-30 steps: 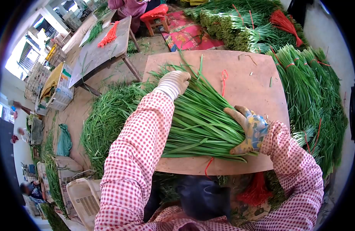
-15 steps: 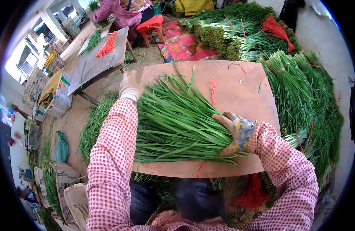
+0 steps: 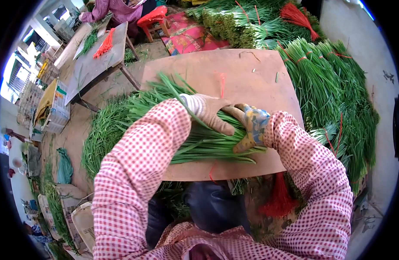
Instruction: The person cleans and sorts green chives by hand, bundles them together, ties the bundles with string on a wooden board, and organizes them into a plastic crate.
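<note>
A bunch of long green garlic chives (image 3: pixel 186 151) lies across the board tabletop (image 3: pixel 255 82), its leaves spreading left. My right hand (image 3: pixel 252 125), in a glove with a blue and yellow pattern, grips the bunch by its stem end. Beside it my left hand (image 3: pixel 210 113), in a beige glove with a white cuff, is curved over the top of the bunch, its fingers close to the right hand's. A red tie (image 3: pixel 222 86) runs beneath the chives; one end shows beyond the bunch and the other at the table's near edge.
Tied chive bundles (image 3: pixel 325 82) are piled along the right, with red ties (image 3: pixel 297 19) on the back pile. At left stand a second table (image 3: pixel 100 60) and crates (image 3: pixel 56 106). Another person (image 3: pixel 115 11) sits behind it near a red stool (image 3: pixel 152 17). Loose chives (image 3: pixel 100 134) hang at left.
My left hand has come from the leaf tips at the far left onto the bunch beside my right hand. The leaves are gathered narrower, and the camera view has shifted slightly.
</note>
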Action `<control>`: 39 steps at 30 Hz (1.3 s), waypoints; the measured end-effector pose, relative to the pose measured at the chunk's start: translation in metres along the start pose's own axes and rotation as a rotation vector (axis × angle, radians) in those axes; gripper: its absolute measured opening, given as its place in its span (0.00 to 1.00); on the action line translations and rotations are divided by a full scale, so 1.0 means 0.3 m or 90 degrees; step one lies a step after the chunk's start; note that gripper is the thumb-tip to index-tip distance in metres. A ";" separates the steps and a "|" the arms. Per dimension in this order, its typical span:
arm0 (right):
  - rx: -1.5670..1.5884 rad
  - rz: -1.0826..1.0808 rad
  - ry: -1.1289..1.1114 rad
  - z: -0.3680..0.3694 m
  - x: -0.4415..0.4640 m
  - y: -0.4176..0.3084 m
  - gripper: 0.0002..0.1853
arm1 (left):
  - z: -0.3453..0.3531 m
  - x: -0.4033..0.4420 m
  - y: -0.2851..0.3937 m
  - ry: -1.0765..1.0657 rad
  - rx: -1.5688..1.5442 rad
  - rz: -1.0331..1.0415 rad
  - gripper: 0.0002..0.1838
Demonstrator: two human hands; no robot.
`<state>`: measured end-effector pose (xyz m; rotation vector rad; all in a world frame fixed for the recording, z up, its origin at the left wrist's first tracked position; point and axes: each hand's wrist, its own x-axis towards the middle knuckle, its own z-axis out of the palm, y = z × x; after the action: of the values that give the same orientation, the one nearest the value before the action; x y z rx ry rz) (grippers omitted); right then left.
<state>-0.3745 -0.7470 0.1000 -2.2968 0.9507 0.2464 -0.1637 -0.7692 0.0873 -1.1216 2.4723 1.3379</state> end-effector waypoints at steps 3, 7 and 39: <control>0.021 -0.027 0.008 0.016 0.013 0.030 0.59 | -0.036 -0.137 0.102 0.041 0.059 -0.084 0.53; 0.044 -0.048 0.007 0.018 0.015 0.036 0.59 | -0.219 -0.495 -0.035 0.229 0.218 -0.359 0.46; -0.042 -0.032 -0.030 0.010 0.026 0.027 0.59 | 0.128 -0.026 0.113 0.145 0.182 -0.263 0.69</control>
<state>-0.3742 -0.7540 0.0906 -2.3618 0.8717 0.3138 -0.1893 -0.7242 0.0902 -1.6609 2.2915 0.7540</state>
